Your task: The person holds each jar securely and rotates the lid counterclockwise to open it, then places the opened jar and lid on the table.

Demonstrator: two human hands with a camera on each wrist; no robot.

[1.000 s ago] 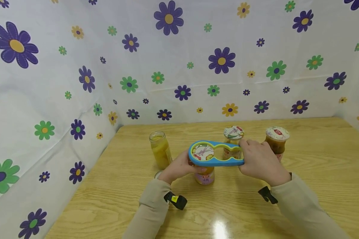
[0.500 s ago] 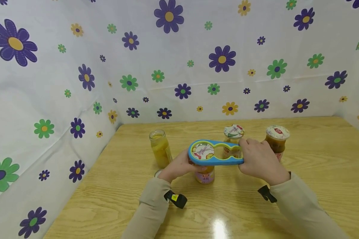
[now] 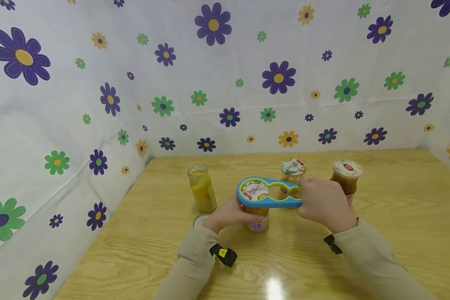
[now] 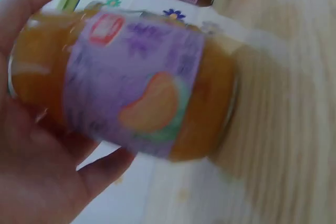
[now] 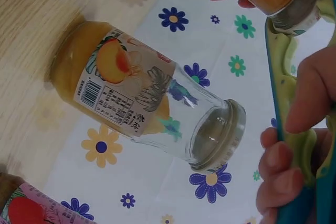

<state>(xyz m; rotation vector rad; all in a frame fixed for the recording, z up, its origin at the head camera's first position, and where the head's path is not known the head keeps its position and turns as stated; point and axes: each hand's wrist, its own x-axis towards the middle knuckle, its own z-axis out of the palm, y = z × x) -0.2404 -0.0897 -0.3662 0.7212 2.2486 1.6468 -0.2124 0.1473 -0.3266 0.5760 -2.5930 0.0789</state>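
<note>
My left hand (image 3: 228,214) grips an orange-filled glass jar (image 3: 257,225) from its left side, thumb across the front. In the left wrist view the jar's purple label (image 4: 131,77) shows a printed fruit. A blue jar opener (image 3: 271,203) with a yellow-green scalloped lining fits its largest ring around the jar's patterned lid (image 3: 256,191). My right hand (image 3: 324,204) is wrapped round the opener's handle end, fingers curled over it, also seen in the right wrist view.
An uncovered jar of yellow contents (image 3: 204,193) stands left. A loose lid (image 3: 200,220) lies partly behind the left wrist. Behind the opener stands a lidded peach-label jar (image 5: 123,77). A brown lidded jar (image 3: 346,171) stands beyond the right hand. Flowered cloth (image 3: 217,83) hangs behind the table.
My right hand, still on the handle, has shifted slightly left. My left hand has moved a little right and its thumb sits lower on the jar. More of the loose lid shows.
</note>
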